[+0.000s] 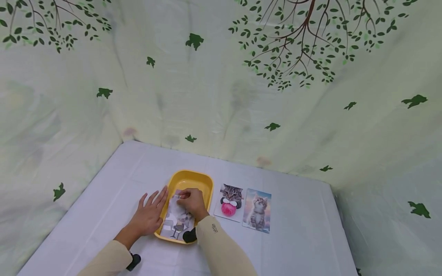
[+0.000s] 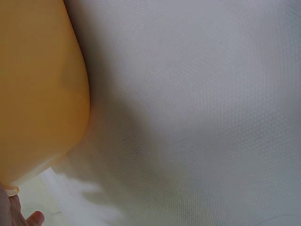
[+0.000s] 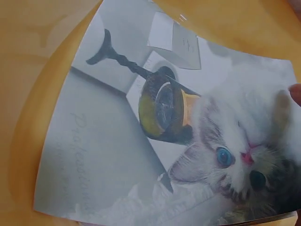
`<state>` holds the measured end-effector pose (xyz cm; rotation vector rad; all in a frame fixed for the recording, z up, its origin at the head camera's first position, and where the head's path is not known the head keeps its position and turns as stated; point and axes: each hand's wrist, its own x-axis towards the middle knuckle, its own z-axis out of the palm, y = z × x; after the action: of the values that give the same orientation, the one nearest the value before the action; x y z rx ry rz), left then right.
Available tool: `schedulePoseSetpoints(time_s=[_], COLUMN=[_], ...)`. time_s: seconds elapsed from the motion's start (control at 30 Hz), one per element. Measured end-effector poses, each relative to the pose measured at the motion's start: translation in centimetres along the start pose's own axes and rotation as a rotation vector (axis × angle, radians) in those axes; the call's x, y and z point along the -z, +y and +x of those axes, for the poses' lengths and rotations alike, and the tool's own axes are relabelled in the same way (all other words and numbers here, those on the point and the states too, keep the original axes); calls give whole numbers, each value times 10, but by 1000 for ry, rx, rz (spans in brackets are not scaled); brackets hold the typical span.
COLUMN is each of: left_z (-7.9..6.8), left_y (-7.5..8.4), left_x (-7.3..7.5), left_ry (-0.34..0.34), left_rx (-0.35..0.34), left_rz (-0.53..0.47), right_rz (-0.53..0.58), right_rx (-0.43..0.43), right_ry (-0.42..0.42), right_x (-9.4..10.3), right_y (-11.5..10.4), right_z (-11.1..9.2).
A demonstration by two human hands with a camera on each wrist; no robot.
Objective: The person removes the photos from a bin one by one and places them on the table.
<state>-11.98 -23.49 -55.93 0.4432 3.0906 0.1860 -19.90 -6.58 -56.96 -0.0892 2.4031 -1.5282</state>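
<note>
A yellow tray [image 1: 192, 174] stands on the white-covered table, with a cat picture card [image 1: 177, 224] in it. My right hand [image 1: 194, 202] is over the tray and pinches the card near its far end. Seen from the right wrist, the card [image 3: 221, 122] bows slightly and shows a blue-eyed kitten and a dark stemmed glass; a thumb tip [image 3: 295, 93] lies at its edge. My left hand [image 1: 149, 216] rests with spread, fairly straight fingers against the tray's left side. The left wrist view shows the tray's outer wall [image 2: 42, 94] and a few fingertips [image 2: 34, 218].
Right of the tray lie two more cat pictures: a tabby card with a pink ball [image 1: 228, 209] and a grey kitten card [image 1: 257, 211]. Leaf-printed curtains [image 1: 214, 96] enclose the table [image 1: 300, 230] at the back and sides.
</note>
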Motion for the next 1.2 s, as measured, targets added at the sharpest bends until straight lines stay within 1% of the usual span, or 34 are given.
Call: schedulePoseSetpoints(time_s=[0.13, 0.33, 0.6, 0.77, 0.9, 1.2], left_z=[0, 0, -1, -1, 0, 1], left_y=[0, 1, 2, 2, 2, 0], left_x=[0, -1, 0, 0, 0, 0], left_ry=[-2, -2, -7, -7, -10, -9], left_rx=[3, 1, 0, 5, 6, 1], left_rz=[-2, 2, -10, -12, -6, -4], right_rz=[12, -8, -43, -56, -50, -55], right_rx=[2, -42, -41, -26, -36, 20], right_ry=[-13, -33, -65, -80, -90, -104], right_x=[0, 1, 1, 2, 2, 9], right_y=[0, -2, 1, 2, 1, -5], right_z=[0, -3, -3, -2, -3, -2])
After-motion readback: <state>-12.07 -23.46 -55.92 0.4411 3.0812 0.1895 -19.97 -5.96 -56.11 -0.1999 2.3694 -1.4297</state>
